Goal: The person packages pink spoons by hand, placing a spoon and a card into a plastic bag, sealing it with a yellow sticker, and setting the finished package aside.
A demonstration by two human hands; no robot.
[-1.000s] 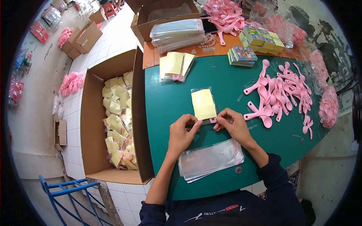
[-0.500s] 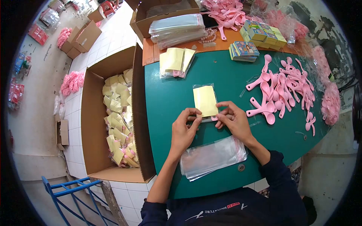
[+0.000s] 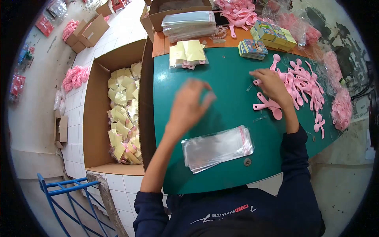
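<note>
My left hand hangs blurred over the green table, its fingers apart and nothing in them. Above it at the table's back left lies a small pile of bagged yellow cards with pink pieces showing below. My right hand is over the left side of the pink spoon heap; its fingertips are near a spoon handle, and whether they grip it cannot be made out. Flat clear plastic bags lie in a stack close to my body.
A large carton of bagged yellow cards stands left of the table. Along the back are a stack of clear bags, picture cards, card bundles and more pink spoons. A blue metal frame stands lower left.
The bagged yellow card that both hands held is now on the back left pile. My left hand has let go and moved left and up; my right hand has moved to the spoons.
</note>
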